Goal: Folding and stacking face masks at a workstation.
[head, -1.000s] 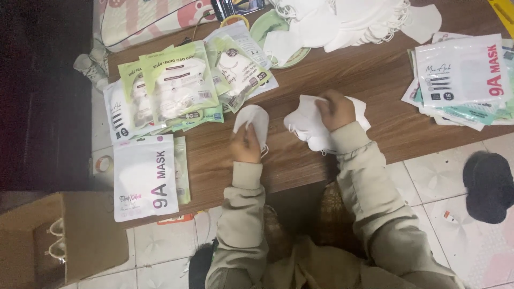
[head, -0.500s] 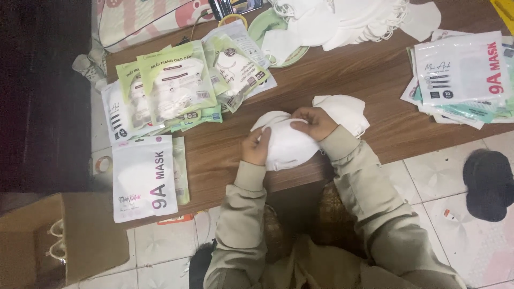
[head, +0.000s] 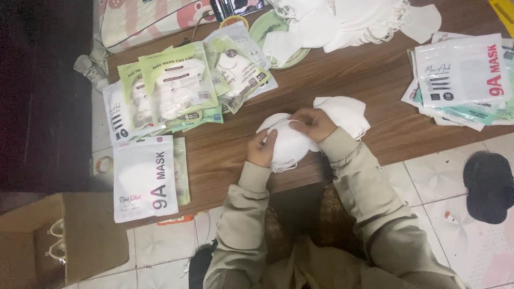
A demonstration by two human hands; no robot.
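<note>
Centrally, both hands closed on one white face mask (head: 289, 144): left hand (head: 262, 149) gripping its lower left edge, fingers curled over the fabric; right hand (head: 316, 123) pinching its top edge. Each grip narrow, shut on the mask. Held just above the wooden worktop (head: 369, 80), near its front edge, an ear loop hanging below the left grip.

Just right of the right grip, touching the wrist, a small stack of white masks (head: 345, 111) lying flat. Beyond both grips, at the far edge, a large loose heap of white masks (head: 348, 18), with a green plate (head: 270, 27) beside it bearing a single mask.

Up and left of the left grip, a fan of clear-and-green packets (head: 179, 88), each showing a folded white mask inside through the film. Lower left of that grip, a white pouch (head: 142, 176) hanging partly over the worktop's edge; contents not visible through it. Well right of the right grip, a pile of flat white and teal pouches (head: 463, 77); cannot tell whether filled.

Down on the tiled floor, far left of the grips, an open cardboard box (head: 64, 241), inside hard to make out. Far right on the floor, a dark cap-like thing (head: 488, 186).
</note>
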